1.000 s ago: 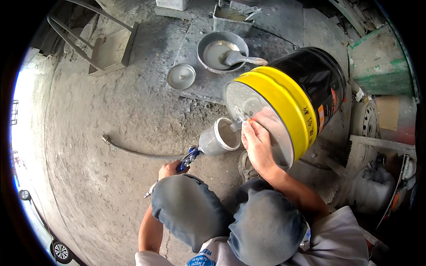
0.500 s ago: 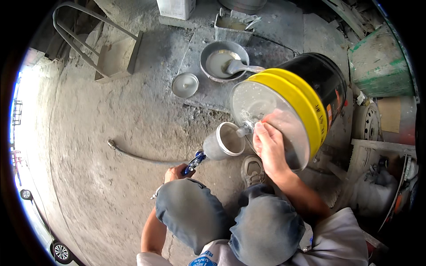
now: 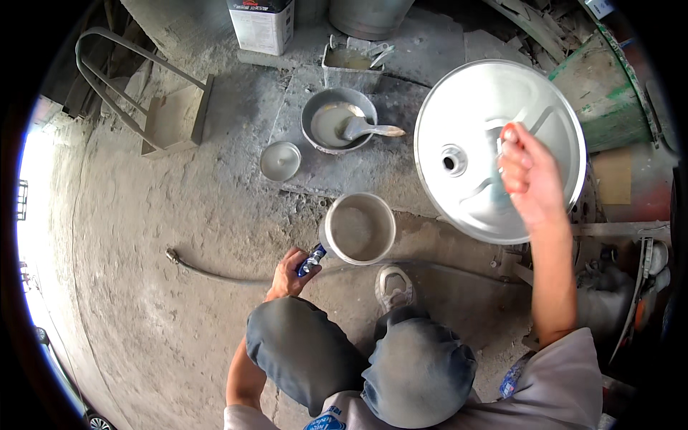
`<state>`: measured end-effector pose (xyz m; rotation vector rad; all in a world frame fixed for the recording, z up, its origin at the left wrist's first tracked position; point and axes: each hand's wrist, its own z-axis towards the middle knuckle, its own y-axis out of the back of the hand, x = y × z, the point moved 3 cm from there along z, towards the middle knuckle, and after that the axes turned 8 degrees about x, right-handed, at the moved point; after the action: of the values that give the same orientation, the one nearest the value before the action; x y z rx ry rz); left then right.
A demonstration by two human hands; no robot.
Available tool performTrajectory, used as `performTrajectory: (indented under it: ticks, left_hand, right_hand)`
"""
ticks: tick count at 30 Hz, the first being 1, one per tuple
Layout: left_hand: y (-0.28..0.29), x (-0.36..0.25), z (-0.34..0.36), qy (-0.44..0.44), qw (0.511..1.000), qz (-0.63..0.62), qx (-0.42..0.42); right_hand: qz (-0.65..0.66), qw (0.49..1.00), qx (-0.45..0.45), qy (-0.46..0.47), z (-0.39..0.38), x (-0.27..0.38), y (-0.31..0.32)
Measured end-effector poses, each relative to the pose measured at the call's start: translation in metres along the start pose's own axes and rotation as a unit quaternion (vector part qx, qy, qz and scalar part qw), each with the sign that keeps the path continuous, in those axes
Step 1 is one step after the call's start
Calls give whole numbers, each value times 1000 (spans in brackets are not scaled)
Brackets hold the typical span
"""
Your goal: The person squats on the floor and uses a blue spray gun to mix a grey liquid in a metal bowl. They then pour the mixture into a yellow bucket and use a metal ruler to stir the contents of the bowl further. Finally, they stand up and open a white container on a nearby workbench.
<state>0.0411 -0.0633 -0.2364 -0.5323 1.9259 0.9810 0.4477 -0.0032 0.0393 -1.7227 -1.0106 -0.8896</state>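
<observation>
My left hand [image 3: 288, 271] is closed around a blue-and-silver spray gun [image 3: 312, 261], whose open-topped grey cup [image 3: 360, 228] tilts toward me. A pale coating lines the cup's inside. My right hand [image 3: 529, 172] is a fist over the silver lid of a large metal pail [image 3: 466, 93], apparently gripping its handle; a bit of red shows at the fingers, and the grip is mostly hidden. An open spout [image 3: 452, 161] sits on the lid, to the left of that hand. The pail's sides are out of sight beneath the lid.
Beyond the cup, a grey bowl [image 3: 309, 132] holds pale liquid and a brush [image 3: 369, 130]; a small round lid [image 3: 280, 161] lies beside it. A tray with tools [image 3: 351, 77] and a white can [image 3: 264, 30] stand farther back. A hose [image 3: 222, 276] crosses the floor.
The pail has swung from tilted over the cup to about upright, moving right and away with my right hand. Its spout has left the cup. The cup now faces up more.
</observation>
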Motion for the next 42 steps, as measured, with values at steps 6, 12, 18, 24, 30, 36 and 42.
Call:
performTrajectory:
  ticks: [6, 12, 18, 24, 30, 36, 42]
  left_hand:
    - [33, -46, 16, -12, 987, -158, -19]
    - [87, -82, 49, 25, 987, -109, -118]
    - [118, -110, 90, 28, 981, -51, -184]
    - [125, -111, 94, 51, 969, -106, -216]
    - [116, -121, 96, 30, 961, -188, -201]
    - [114, -124, 92, 24, 960, -187, -209]
    - [114, -123, 90, 36, 959, -190, -206]
  right_hand:
    - [-117, 987, -74, 84, 29, 62, 61]
    - [-249, 953, -156, 77, 83, 115, 166]
    - [-309, 926, -199, 81, 124, 124, 201]
    - [-365, 906, -194, 86, 126, 116, 190]
    - [-375, 904, -178, 98, 129, 127, 203]
    - [-386, 899, -179, 98, 134, 127, 213]
    - [-400, 893, -185, 91, 130, 126, 202]
